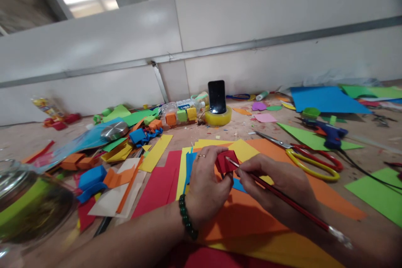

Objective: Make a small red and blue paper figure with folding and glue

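- Both hands meet over the orange sheet (pixel 248 213): my left hand (pixel 205 184), a ring on one finger and green beads at the wrist, pinches a small folded red paper piece (pixel 225 162) between fingertips and thumb, holding it just above the sheets.
- My right hand (pixel 276 182) is closed around a red pencil (pixel 282 199), held like a pen, its tip touching the red piece's right edge.
- Under the hands, red, yellow and blue sheets overlap on the table (pixel 31 138).
- At my near left stands a glass jar (pixel 28 205) with a green band.
- Just right of my hands lie scissors (pixel 309 159) with yellow and red handles, blades pointing up-left.
- Beyond them, a blue glue gun (pixel 329 134) rests on a green paper triangle.
- To the left, a heap of blue, orange and yellow scraps and small folded boxes.
- Farthest, near the white wall, a dark phone (pixel 217 96) stands upright in a yellow tape roll (pixel 218 117).
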The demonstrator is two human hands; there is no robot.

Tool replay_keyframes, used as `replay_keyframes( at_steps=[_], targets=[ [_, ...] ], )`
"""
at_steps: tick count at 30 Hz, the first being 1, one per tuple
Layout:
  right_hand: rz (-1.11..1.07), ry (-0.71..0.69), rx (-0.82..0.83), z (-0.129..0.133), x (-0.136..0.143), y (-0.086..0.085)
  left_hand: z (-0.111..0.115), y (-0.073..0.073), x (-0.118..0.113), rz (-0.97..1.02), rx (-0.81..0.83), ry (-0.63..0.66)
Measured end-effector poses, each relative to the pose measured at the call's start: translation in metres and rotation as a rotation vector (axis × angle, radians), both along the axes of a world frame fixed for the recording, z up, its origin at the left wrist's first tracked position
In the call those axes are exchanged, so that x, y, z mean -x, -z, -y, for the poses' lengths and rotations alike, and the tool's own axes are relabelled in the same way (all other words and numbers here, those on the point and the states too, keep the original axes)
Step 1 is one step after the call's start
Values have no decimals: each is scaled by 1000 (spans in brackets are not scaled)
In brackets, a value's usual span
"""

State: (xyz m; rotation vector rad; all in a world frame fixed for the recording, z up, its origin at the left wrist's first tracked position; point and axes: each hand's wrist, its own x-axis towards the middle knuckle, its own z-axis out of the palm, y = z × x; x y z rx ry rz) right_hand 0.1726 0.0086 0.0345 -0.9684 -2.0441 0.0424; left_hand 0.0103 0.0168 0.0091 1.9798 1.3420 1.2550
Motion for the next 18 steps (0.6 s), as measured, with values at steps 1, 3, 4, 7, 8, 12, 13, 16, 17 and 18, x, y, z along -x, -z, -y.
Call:
replay_keyframes(
  at_steps=[1,3,4,7,8,12,13,16,17,18],
  targets=[
    [-18,-2,7,1,-1,-1,0,0,0,0,0,0],
    [-71,-1,30,2,-2,-5,0,0,1,-1,-4,-6],
    [-96,-1,40,3,-3,-7,0,0,1,-3,-8,-9],
    [-112,6,46,4,-6,-12,0,0,2,-11,-22,-23],
    [-98,0,39,4,-6,-12,0,-1,2,-12,-27,-22],
    [-49,-42,13,3,-6,-10,0,-2,2,-12,-38,-11],
    [-44,-46,9,2,-5,-8,1,-2,2,-13,-41,-7],
    [-34,-48,-6,1,-5,-3,1,-2,2,-15,-48,6],
    [-30,-51,-9,0,-6,-2,1,-2,1,-15,-48,8],
    [-26,-54,-12,0,-6,0,1,-2,1,-14,-47,8]
  ],
)
